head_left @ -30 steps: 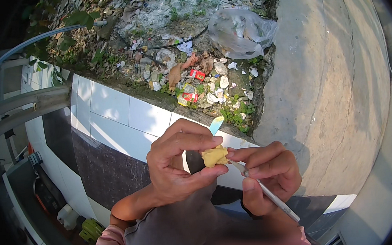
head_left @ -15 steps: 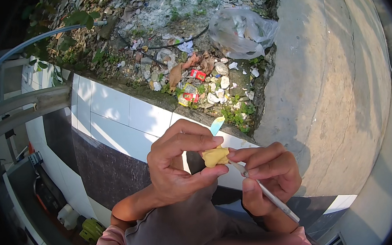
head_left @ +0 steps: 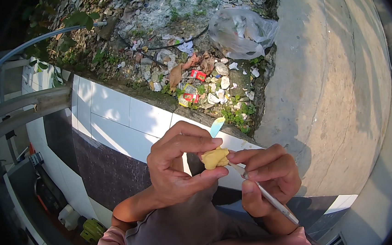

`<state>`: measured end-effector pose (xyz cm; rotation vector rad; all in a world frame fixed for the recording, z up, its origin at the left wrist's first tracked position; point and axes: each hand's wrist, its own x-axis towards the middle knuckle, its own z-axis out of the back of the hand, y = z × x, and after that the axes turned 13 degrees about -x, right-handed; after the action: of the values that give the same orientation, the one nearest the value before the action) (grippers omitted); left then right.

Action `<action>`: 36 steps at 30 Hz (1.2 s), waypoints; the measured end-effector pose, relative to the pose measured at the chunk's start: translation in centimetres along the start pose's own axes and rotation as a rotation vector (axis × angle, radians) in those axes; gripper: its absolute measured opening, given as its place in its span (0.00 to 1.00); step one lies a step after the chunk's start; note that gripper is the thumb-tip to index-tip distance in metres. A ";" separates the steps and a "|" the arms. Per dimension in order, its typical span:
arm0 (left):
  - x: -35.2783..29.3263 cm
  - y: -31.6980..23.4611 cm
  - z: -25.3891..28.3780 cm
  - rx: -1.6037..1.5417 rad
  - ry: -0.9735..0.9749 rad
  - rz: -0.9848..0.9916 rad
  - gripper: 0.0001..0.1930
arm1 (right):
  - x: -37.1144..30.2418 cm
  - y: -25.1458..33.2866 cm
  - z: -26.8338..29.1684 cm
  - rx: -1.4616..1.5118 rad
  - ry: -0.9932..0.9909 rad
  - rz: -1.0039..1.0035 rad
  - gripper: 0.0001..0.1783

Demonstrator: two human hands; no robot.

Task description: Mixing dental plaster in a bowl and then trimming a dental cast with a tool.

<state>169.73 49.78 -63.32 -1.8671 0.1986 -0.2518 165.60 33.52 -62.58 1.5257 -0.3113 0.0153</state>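
Note:
Between the thumb and fingers of my left hand [head_left: 180, 158] is a small yellow clay-like lump [head_left: 215, 158], rounded and folded on its surface. A thin leaf-shaped piece [head_left: 217, 127], light blue with a yellow tip, stands up just beyond the fingertips; whether it joins the lump is hidden. My right hand [head_left: 274, 176] is closed around a slim silver-grey pen-shaped tool [head_left: 276, 202]. Its narrow tip meets the lump's lower right side, and my right index fingertip lies against that same side. The tool's back end slants down to the right.
White tiles [head_left: 111, 99] and a dark tile band [head_left: 109, 157] lie below my hands. Ahead is a rubble bed with stones, red wrappers [head_left: 198, 75] and a clear plastic bag [head_left: 243, 33]. A concrete slab [head_left: 317, 90] stretches along the right. A green tool [head_left: 92, 229] sits at lower left.
The yellow lump has turned slightly between my left fingers and shows a different fold. My right hand and the tool have shifted very little.

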 end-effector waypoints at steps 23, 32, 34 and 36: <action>-0.1 -0.1 0.1 -0.022 0.007 0.000 0.22 | -0.1 0.0 -0.3 0.045 -0.004 -0.020 0.09; -0.5 -0.1 -0.2 -0.130 -0.068 0.057 0.25 | 1.0 -0.1 0.0 -0.287 0.065 0.083 0.15; -0.5 0.0 0.0 -0.117 -0.046 0.049 0.25 | 1.1 0.3 -0.3 -0.300 0.060 -0.013 0.17; -0.6 0.1 0.2 -0.102 -0.026 0.042 0.25 | 1.1 0.2 -0.3 -0.335 0.071 0.006 0.18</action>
<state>169.26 50.12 -63.53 -1.9638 0.2364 -0.1911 166.69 33.61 -62.18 1.1895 -0.2479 0.0213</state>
